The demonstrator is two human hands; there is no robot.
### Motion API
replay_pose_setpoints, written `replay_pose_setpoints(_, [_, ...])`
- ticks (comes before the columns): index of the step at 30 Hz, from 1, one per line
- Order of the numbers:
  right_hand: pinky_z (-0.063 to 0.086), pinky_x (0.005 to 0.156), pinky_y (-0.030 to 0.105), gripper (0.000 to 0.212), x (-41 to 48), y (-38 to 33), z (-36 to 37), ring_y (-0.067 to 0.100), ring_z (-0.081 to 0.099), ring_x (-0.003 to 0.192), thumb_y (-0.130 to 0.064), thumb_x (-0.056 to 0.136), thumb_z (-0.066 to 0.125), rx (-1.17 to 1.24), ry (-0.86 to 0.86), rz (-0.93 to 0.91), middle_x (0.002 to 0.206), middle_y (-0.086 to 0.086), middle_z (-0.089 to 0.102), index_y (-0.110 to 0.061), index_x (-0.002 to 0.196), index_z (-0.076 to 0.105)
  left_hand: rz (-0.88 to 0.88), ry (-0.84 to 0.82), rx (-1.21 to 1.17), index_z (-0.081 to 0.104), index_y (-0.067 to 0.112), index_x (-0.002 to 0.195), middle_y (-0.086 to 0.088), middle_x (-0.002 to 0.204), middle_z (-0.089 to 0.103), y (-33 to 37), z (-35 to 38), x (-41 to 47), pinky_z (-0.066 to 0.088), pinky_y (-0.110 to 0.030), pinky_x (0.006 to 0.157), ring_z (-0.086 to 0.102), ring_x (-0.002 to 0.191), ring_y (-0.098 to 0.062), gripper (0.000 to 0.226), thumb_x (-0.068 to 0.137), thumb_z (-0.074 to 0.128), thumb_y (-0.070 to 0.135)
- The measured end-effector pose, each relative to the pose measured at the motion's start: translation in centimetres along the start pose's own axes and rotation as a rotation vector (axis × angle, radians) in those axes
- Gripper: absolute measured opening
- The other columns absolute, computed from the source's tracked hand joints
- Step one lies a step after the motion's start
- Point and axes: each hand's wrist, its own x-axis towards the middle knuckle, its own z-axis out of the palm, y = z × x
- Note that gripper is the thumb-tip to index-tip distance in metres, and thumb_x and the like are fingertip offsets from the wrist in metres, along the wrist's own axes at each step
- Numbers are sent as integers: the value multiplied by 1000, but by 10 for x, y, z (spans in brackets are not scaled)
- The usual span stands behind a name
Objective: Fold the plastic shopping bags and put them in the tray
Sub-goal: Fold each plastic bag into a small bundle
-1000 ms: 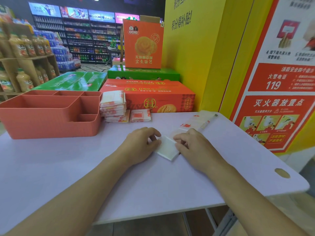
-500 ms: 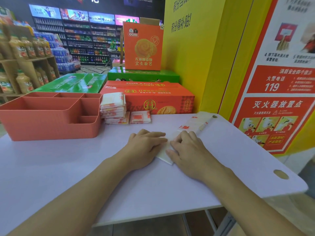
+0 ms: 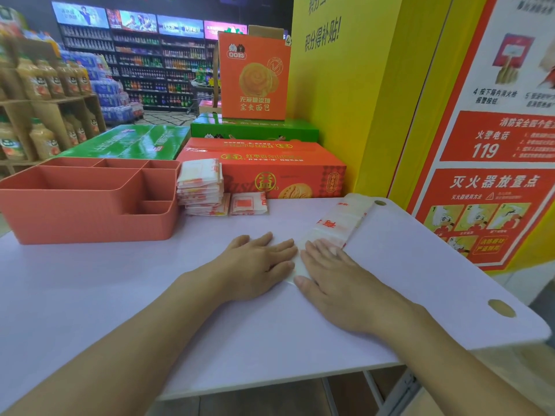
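Presently the plastic bag (image 3: pixel 334 226) is pressed flat against the surface (image 3: pixel 120 295) by the left hand (image 3: pixel 257 265) and the right hand (image 3: pixel 341 279), both laid open; the tray (image 3: pixel 90 216) is set well apart.

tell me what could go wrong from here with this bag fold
1. The left hand and right hand press flat on the bag. The slick plastic may spring open once they lift.
2. The bag's unfolded end lies at the far edge of the table. It could slide off or skew the fold.
3. The stack of folded bags beside the tray looks uneven and might topple if bumped.
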Motion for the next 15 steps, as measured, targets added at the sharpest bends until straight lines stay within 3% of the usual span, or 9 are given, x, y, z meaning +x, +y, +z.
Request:
replay_pose_setpoints(2, [-9,126,34,73,-3,-1,1,7,-21,152,-59,105,16,5,3,-11,169,-4,-14,-19,163,-4,5,20,-23,18,43,157,30,162,8,-2,2,0,7,-38,121,4,154,-9,52,106,20,51])
replay_pose_setpoints(4, [-5,126,32,76,-6,-1,0,5,-17,153,-63,103,24,71,59,-11,170,-8,-9,-22,163,5,10,56,-63,22,45,155,32,160,13,-4,3,-1,9,-39,122,7,153,-8,51,105,24,52])
replay_pose_setpoints(6, [12,126,32,69,-10,1,-1,8,5,154,-66,98,39,154,207,-21,167,-9,16,-27,156,34,15,75,-106,29,45,153,31,159,19,-6,3,-2,11,-41,122,12,152,-7,54,101,26,57])
replay_pose_setpoints(8, [38,111,36,57,-10,5,0,12,35,134,-67,93,46,101,380,-80,141,-10,46,-28,132,61,11,73,-153,34,43,151,30,158,23,-6,2,-3,12,-40,123,16,151,-6,68,89,22,68])
replay_pose_setpoints(9, [45,101,35,54,-9,6,0,13,43,121,-67,91,45,59,425,-108,126,-11,52,-28,120,68,10,76,-174,36,43,151,29,158,25,-7,1,-3,12,-39,123,17,150,-6,76,83,19,73])
replay_pose_setpoints(11, [49,89,32,50,-8,5,2,13,50,106,-64,92,43,25,446,-135,112,-11,58,-27,108,72,8,75,-207,35,43,151,28,159,24,-8,0,-4,13,-39,123,17,149,-6,84,77,16,77])
replay_pose_setpoints(15, [52,82,30,48,-9,3,0,14,58,101,-61,94,41,66,495,-124,109,-11,65,-29,104,75,3,64,-300,26,45,154,29,159,22,-6,-5,-10,13,-38,124,11,148,-1,86,76,27,80])
